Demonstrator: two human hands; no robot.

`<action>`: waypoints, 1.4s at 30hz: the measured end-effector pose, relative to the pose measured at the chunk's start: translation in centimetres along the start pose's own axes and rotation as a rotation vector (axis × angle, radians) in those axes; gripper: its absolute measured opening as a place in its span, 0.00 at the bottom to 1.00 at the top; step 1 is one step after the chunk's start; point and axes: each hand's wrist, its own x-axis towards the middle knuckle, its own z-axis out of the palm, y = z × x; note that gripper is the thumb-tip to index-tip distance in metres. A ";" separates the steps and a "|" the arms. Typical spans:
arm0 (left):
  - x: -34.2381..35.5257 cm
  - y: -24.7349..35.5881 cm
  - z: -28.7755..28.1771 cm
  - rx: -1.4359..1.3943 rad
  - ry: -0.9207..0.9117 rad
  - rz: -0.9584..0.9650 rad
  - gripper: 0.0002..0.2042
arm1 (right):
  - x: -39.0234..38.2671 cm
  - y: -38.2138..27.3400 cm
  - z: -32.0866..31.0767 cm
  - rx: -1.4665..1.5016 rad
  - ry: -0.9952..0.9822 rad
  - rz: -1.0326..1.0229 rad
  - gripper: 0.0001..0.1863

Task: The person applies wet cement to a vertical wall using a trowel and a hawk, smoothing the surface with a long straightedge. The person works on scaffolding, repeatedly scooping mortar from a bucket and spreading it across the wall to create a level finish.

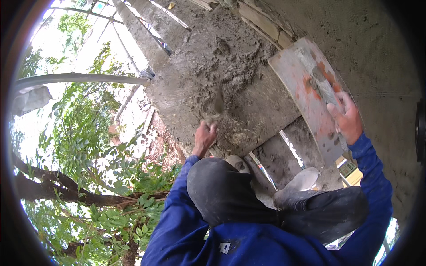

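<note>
My left hand [203,138] is closed on a mud-caked trowel [218,103], whose blurred blade points away from me over heaped grey wet mortar [235,57] on a weathered board platform [262,119]. My right hand [348,115] grips the handle of a long rectangular plastering float [306,102], pale with orange patches and mortar smears, held upright-slanted beside the rendered wall at the right.
A rendered grey wall [386,62] curves along the right. My knees and shoes rest on boards with gaps between them. A metal pole [80,79], scaffold bars, leafy branches [66,190] and a drop to rubble lie at the left.
</note>
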 end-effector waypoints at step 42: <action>3.2 6.4 -7.0 0.136 -0.175 -0.074 0.13 | 1.2 -1.7 2.8 -0.004 -0.067 0.037 0.21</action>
